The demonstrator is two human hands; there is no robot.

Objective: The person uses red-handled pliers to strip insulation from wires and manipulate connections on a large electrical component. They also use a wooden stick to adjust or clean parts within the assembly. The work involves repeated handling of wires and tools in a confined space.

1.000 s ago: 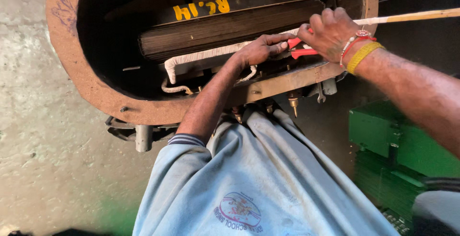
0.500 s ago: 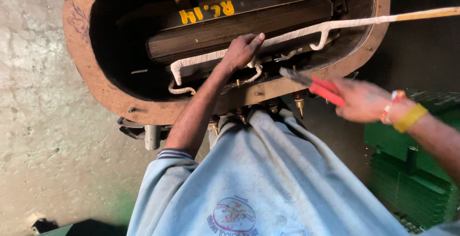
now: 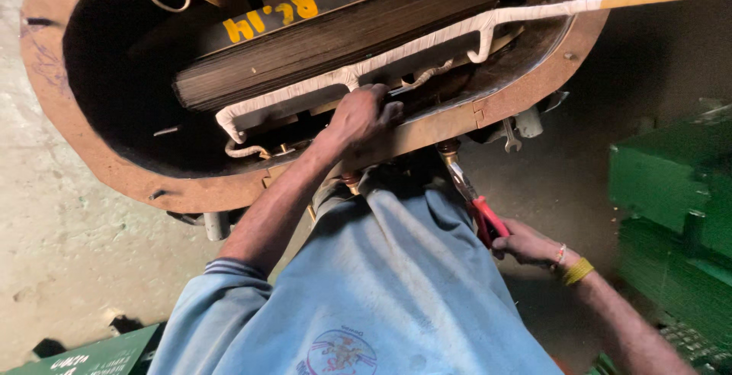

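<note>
Below tank rim, pliers (image 3: 474, 200) nose-up

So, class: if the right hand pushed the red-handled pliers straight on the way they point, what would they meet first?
Probably the brass stud under the tank rim. The right hand aims the pliers up at it; their tips look almost there, though depth is unclear.

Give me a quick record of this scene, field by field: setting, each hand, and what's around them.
Setting: rusty oval tank, open at the top, holding a dark laminated core
Left hand: inside the tank, gripping at the white-taped lead near the rim
Right hand: outside the tank, holding red-handled pliers, jaws at a brass fitting under the rim
Nearby: spanner, green metal crate, concrete floor
</note>
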